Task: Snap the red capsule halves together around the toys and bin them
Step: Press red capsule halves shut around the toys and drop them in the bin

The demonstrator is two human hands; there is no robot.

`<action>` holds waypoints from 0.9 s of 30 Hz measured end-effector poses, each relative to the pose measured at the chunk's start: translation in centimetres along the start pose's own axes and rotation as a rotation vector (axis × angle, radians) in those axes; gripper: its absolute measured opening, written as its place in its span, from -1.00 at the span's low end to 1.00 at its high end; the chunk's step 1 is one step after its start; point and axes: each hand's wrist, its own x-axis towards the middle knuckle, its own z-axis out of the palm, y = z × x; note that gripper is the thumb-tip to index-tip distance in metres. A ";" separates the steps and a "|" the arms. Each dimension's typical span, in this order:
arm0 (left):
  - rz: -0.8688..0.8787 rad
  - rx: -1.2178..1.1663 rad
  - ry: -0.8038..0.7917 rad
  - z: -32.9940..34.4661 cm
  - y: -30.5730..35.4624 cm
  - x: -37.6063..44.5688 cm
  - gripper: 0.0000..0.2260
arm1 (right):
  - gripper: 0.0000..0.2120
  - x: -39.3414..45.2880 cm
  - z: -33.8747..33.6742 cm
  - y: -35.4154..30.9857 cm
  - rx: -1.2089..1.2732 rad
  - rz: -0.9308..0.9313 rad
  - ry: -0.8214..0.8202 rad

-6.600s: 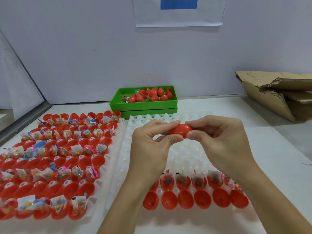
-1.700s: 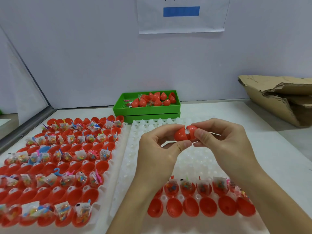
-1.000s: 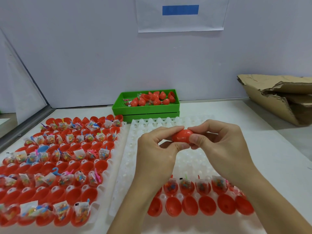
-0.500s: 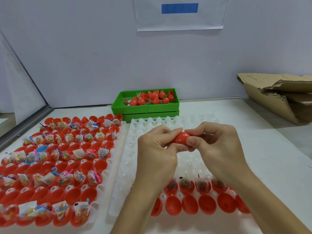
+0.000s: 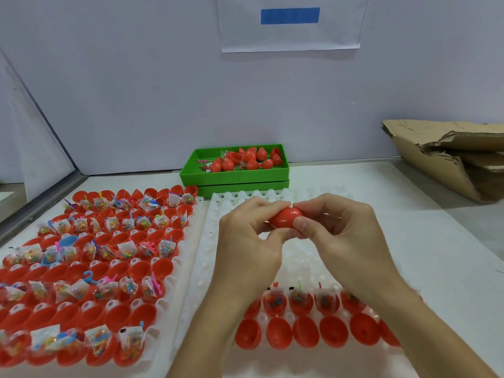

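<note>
White table, white plastic moulded tray lying on it, green plastic bin of closed capsules at the back, left hand and right hand above the tray, each grip clamped on one red plastic egg-shaped capsule between them

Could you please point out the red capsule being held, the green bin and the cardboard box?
red capsule (image 5: pixel 285 217), head view, its exposed shell between the hands.
green bin (image 5: pixel 234 175), head view, its front wall.
cardboard box (image 5: pixel 447 159), head view, its corrugated side.
</note>
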 end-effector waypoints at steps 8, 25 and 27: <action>0.092 0.093 0.023 0.3 0.0 -0.2 -0.69 | -0.81 -0.2 0.0 -0.4 0.065 0.069 -0.058; -0.290 -0.427 -0.155 1.0 1.1 -0.6 -0.41 | -0.79 0.0 0.6 0.7 0.530 0.222 -0.111; -0.230 -0.404 -0.137 1.2 1.2 -0.5 -0.67 | -0.79 0.0 0.7 0.9 0.520 0.205 -0.086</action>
